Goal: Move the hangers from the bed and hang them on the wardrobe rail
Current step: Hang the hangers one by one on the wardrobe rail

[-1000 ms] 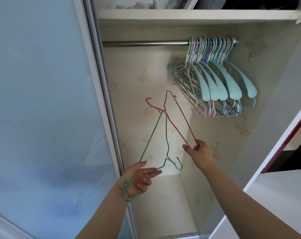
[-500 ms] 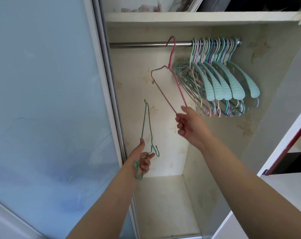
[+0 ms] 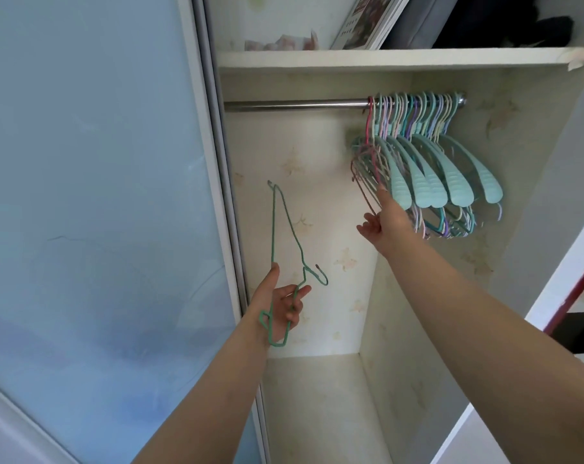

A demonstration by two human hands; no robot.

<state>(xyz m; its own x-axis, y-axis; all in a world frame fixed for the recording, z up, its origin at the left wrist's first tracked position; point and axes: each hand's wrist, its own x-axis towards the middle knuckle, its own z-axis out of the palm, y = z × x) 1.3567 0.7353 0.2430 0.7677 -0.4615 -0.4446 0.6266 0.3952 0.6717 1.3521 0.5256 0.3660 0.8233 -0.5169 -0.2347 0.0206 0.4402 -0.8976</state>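
Observation:
My left hand point(image 3: 280, 304) grips a green wire hanger point(image 3: 285, 252) by its lower part; its hook points down to the right. The metal wardrobe rail point(image 3: 297, 104) runs across the open wardrobe. A pink-red wire hanger point(image 3: 370, 128) hangs by its hook at the left end of a bunch of several hangers point(image 3: 428, 169), teal plastic and thin pastel ones, crowded at the rail's right end. My right hand point(image 3: 382, 219) reaches up with fingers spread, its fingertips touching the lower wire of the pink-red hanger.
A white shelf point(image 3: 384, 58) above the rail carries a framed picture, dark folded cloth and small items. A frosted blue sliding door point(image 3: 93, 212) fills the left. The wardrobe's right side panel point(image 3: 535, 212) stands beyond the hangers. The wardrobe floor point(image 3: 317, 406) lies below.
My right hand carried the pink-red hanger up onto the rail and slid it right against the bunch, then loosened its grip. My left hand keeps the green hanger, raised slightly.

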